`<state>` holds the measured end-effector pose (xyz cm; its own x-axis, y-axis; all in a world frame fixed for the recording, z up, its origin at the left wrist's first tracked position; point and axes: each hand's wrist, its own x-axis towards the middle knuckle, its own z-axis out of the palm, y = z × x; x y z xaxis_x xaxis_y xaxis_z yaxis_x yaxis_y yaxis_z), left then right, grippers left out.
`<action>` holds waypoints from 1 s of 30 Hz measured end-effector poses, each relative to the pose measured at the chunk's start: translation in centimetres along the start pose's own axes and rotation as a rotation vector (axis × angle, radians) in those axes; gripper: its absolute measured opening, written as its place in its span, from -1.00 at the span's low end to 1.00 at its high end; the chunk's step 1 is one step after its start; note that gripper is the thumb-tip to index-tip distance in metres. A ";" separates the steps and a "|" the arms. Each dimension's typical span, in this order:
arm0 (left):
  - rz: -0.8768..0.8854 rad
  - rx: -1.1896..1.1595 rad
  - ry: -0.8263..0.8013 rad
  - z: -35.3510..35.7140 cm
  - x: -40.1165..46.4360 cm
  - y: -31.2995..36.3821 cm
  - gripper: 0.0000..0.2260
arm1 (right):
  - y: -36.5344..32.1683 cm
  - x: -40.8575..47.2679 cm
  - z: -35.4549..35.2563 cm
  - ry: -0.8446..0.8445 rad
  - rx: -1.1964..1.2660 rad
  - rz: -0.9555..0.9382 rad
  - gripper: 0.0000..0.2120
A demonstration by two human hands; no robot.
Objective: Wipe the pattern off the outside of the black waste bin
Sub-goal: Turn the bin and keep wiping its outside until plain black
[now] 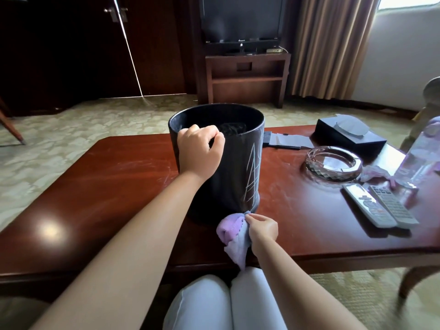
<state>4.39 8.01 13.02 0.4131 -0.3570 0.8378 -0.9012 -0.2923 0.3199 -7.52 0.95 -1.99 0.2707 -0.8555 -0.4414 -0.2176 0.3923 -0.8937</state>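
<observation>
The black waste bin (234,170) stands upright on the red-brown wooden table (107,177). Thin pale lines of a drawn pattern (253,172) run down its right outer side. My left hand (200,151) grips the near rim of the bin, fingers curled over the edge. My right hand (262,228) pinches a purple and grey cloth (232,234) and holds it against the bin's bottom right edge. Part of the cloth hangs over the table's front edge.
To the right on the table lie a glass ashtray (333,163), two remote controls (381,204), a clear bottle (419,156), a black tissue box (350,134) and dark leaflets (283,140). A TV stand (247,77) is behind. My knees are under the front edge.
</observation>
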 end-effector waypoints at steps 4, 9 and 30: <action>-0.014 -0.014 -0.017 0.0 0.1 -0.1 -0.72 | -0.7 0.7 0.3 0.076 0.141 0.088 -0.91; -0.007 -0.020 -0.004 0.1 0.0 -0.1 -0.71 | 0.9 0.6 0.0 -0.006 -0.118 -0.213 -0.91; 0.006 0.002 0.014 0.2 0.0 -0.2 -0.71 | 0.7 1.1 -0.9 -0.145 -0.124 -0.317 -0.91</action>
<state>4.57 7.91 12.86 0.4056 -0.3460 0.8460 -0.9035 -0.2920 0.3137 -8.26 -0.02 -2.98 0.4714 -0.8675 -0.1587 -0.2112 0.0636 -0.9754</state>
